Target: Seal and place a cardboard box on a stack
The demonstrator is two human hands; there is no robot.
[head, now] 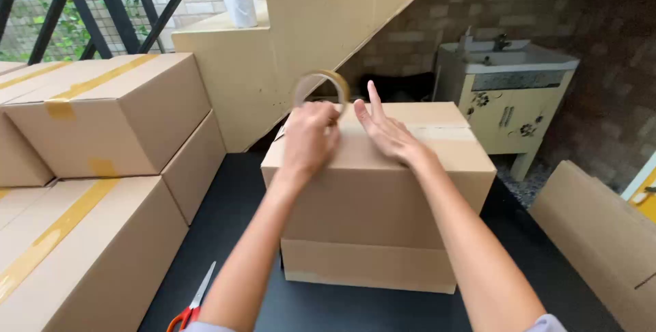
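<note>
A closed cardboard box (383, 209) stands on a dark table (232, 236) in front of me. My left hand (311, 137) grips a roll of clear packing tape (321, 87) held upright over the box's top far edge. My right hand (384, 130) lies flat with fingers spread on the box top, pressing on a strip of tape (437, 132) that runs across the lid toward the right.
Taped cardboard boxes (102, 113) are stacked at the left. Orange-handled scissors (195, 305) lie at the table's near edge. A flat cardboard sheet (601, 236) leans at the right. A small sink cabinet (506, 93) stands behind, under a staircase (314, 24).
</note>
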